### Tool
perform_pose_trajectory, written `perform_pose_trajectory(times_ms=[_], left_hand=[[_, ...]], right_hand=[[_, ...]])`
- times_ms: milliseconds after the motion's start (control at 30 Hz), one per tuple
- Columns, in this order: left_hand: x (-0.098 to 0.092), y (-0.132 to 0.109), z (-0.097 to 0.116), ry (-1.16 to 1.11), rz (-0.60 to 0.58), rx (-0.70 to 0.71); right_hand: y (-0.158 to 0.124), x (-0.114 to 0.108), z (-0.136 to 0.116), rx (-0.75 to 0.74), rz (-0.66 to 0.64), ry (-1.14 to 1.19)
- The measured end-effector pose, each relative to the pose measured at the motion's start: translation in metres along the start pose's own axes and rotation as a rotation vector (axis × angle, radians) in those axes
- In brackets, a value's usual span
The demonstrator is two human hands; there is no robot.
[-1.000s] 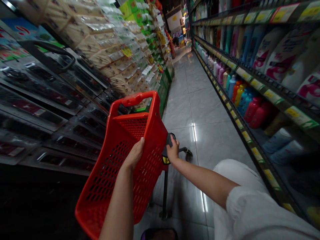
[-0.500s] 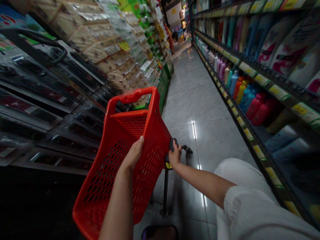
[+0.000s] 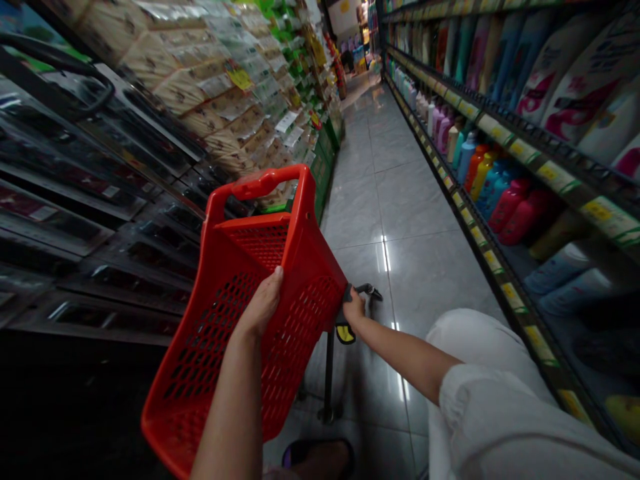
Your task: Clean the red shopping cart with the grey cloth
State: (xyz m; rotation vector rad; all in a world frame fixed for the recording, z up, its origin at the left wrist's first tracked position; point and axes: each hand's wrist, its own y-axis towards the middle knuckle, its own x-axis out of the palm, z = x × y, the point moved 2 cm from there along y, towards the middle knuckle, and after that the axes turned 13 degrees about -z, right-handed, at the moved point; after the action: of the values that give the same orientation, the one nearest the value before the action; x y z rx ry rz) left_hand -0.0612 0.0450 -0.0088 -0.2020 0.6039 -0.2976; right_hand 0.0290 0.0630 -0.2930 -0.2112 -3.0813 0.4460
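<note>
A red plastic shopping basket (image 3: pixel 305 267) with slotted sides stands tilted on a dark wheeled frame (image 3: pixel 329 373), its interior showing no goods. My left hand (image 3: pixel 264 300) grips the inner edge of the basket's wall, fingers hidden behind it. On the basket's right side, my right hand (image 3: pixel 354 305) is closed round a dark grey part of the frame, with a yellow and black piece (image 3: pixel 345 333) just below. A black bar (image 3: pixel 371 291) sticks out beyond my right hand.
Shelves of coloured bottles (image 3: pixel 515 207) run along the right. On the left stand stacked beige packs (image 3: pixel 200 87) and boxed goods (image 3: pixel 125 267). The grey tiled floor (image 3: pixel 400 200) stretches between them. My white-clothed knee (image 3: pixel 475 347) is at the lower right, a dark shoe (image 3: pixel 320 457) at the bottom.
The basket and my left hand have shifted slightly left and up in the view. My right hand has moved a little to the right, and more of the yellow and black piece shows.
</note>
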Motion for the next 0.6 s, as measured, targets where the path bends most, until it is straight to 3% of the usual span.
perform_pose_trajectory(times_ms=[100,267,467,600], left_hand=[[0.000,0.000,-0.003,-0.027,-0.019,-0.016],[0.001,0.001,-0.005,-0.055,-0.035,-0.029],[0.003,-0.001,0.001,-0.065,-0.020,-0.002],[0.001,0.001,-0.002,-0.033,-0.026,0.033]], right_hand=[[0.001,-0.002,-0.002,0.091,-0.007,0.030],[0.008,-0.014,-0.016,-0.026,0.005,-0.068],[-0.001,-0.013,-0.018,0.231,-0.102,-0.095],[0.001,-0.004,-0.047,0.118,-0.049,-0.132]])
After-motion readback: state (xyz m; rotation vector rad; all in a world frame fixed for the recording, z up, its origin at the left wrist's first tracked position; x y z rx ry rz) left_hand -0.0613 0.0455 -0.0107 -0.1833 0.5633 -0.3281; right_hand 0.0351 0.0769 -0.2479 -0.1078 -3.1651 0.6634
